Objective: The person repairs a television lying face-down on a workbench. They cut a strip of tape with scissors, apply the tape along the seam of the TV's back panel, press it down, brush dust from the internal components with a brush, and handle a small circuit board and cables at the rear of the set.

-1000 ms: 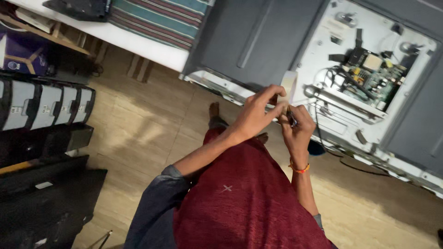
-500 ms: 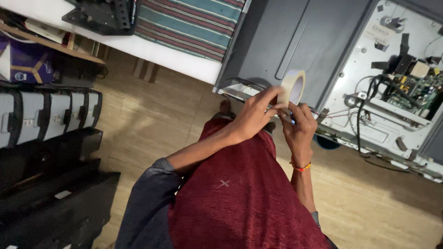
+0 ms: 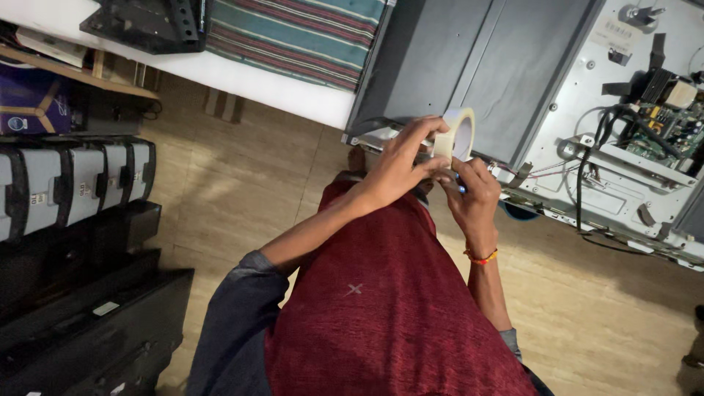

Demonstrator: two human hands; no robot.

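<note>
Risk first: the tape roll [image 3: 456,135] is held in mid-air, upper centre of frame, just in front of the opened flat-panel chassis [image 3: 587,88] w/ its exposed circuit board [image 3: 664,128] and black cables [image 3: 598,158] at upper right. If the grip slips, the roll prob. drops onto the wooden floor [image 3: 242,183] or knocks the panel edge. A peeled end could also fold back and stick to itself — fingers are crowded close.

Left hand [image 3: 400,165] has fingers curled around the roll's rim, pinching it. Right hand [image 3: 473,194] is bunched narrow just below the roll, fingertips at its lower edge; can't tell if it has a free end.

Roll itself: pale cream, ring-shaped, open core facing the camera, tilted a bit, approx. half-hidden by the fingers.
</note>
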